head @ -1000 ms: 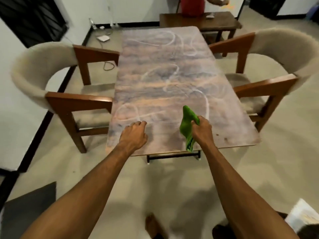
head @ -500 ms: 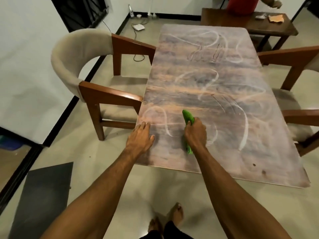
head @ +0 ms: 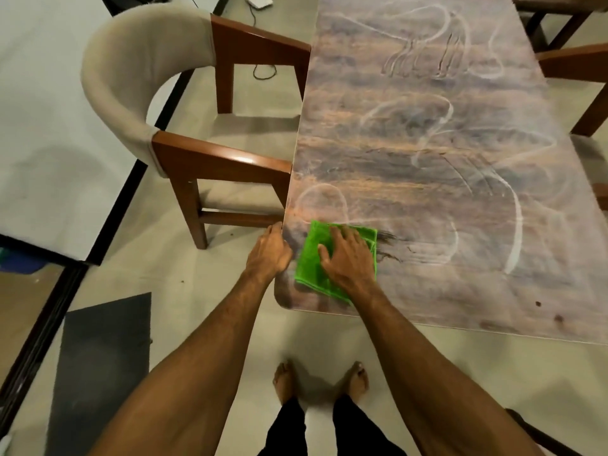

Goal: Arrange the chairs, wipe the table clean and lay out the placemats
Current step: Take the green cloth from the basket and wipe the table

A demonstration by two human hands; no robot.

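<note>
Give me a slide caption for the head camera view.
Right hand presses a flat green cloth onto the smeared wood-grain table, left hand at its edge.

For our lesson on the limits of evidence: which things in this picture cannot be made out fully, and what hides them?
Head view: green cloth, its middle covered by the right hand.
Head view: left hand, its fingertips tucked at the table edge; grip or mere touch unclear.
Head view: right-side chair, cut off by the frame edge.
Head view: white device on the floor, cut by the top edge; unidentifiable.
</note>
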